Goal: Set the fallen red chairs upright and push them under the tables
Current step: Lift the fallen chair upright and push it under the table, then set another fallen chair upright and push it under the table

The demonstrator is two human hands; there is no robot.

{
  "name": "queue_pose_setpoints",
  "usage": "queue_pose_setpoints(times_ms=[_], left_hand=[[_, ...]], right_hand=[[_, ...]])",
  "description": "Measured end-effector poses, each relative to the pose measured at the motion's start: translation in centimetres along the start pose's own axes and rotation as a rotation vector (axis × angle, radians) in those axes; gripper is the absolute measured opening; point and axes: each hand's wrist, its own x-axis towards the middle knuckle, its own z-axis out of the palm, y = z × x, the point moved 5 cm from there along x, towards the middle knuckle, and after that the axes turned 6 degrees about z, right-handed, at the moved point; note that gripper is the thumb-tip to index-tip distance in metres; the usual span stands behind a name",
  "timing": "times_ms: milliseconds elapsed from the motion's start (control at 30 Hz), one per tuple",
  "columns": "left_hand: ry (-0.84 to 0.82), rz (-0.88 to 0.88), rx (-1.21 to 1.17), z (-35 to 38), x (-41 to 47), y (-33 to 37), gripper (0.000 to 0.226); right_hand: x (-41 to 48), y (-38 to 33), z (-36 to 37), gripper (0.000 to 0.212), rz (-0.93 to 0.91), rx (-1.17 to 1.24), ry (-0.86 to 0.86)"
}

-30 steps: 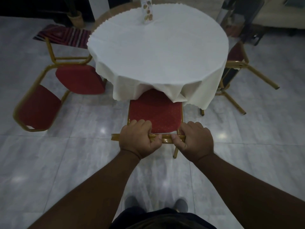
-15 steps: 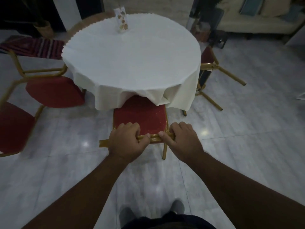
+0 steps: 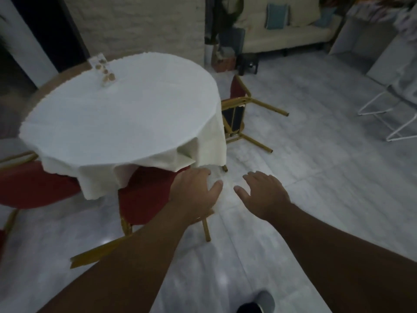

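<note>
while the left hand and right hand show fingers loosely spread, gripping nothing, the fallen red chair lies sideways beside the table; lifting by one leg could snag the tablecloth.

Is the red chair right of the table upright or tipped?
Tipped. The red chair lies on its side, its gold legs sticking out sideways.

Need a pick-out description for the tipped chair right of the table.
Find the round table with the white cloth. At its right edge is the fallen chair. Unlike the upright chair tucked under the near edge, it lies tipped over, its gold legs pointing out sideways.
</note>
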Motion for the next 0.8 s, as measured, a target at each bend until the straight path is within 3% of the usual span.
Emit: queue_pose_setpoints(times_ms=[233, 367, 533, 700, 800], left_hand=[[-0.196, -0.052, -0.052, 5.0, 13.5, 14.7, 0.057], [-0.229, -0.092, -0.032, 6.7, 19.6, 20.2, 0.054], [-0.310, -0.094, 0.039, 9.3, 26.6, 25.6, 0.065], [-0.342, -0.020, 0.178, 11.6, 34.9, 29.9, 0.064], [-0.369, -0.003, 0.139, 13.1, 41.9, 31.8, 0.063]], right_hand=[[5.6, 19.7, -5.8, 0.067, 0.132, -0.015, 0.006], [8.3, 28.6, -8.8, 0.065, 0.184, -0.045, -0.019], [14.0, 35.8, -11.9, 0.064, 0.205, -0.063, -0.023], [22.0, 40.6, -13.8, 0.063, 0.222, -0.067, -0.027], [27.4, 43.9, -14.9, 0.063, 0.248, -0.052, -0.024]])
